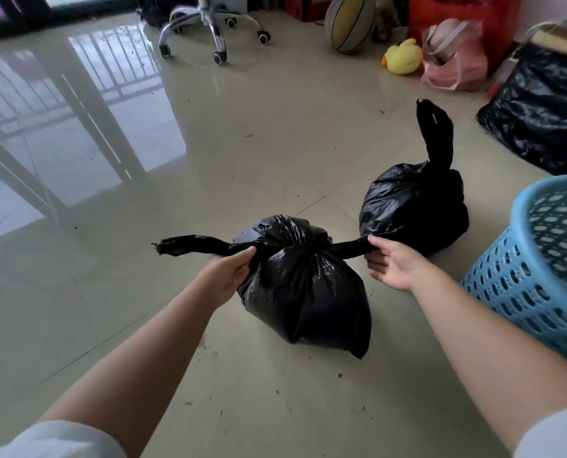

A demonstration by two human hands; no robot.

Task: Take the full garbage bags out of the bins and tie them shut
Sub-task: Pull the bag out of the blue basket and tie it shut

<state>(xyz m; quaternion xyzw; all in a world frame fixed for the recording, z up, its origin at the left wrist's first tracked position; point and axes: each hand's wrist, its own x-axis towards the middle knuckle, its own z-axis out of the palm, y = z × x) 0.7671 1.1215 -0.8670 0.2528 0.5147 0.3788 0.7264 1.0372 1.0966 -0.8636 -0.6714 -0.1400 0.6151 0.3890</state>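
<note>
Hands pulling apart: left hand [232, 276] and right hand [391, 262] each grip a tail of the near black bag [305, 292] on the floor, cinching its knot tight

Nothing here carries writing that can be read: no label, brand, number or sign shows on any surface in the room, near or far, left or right.
</note>
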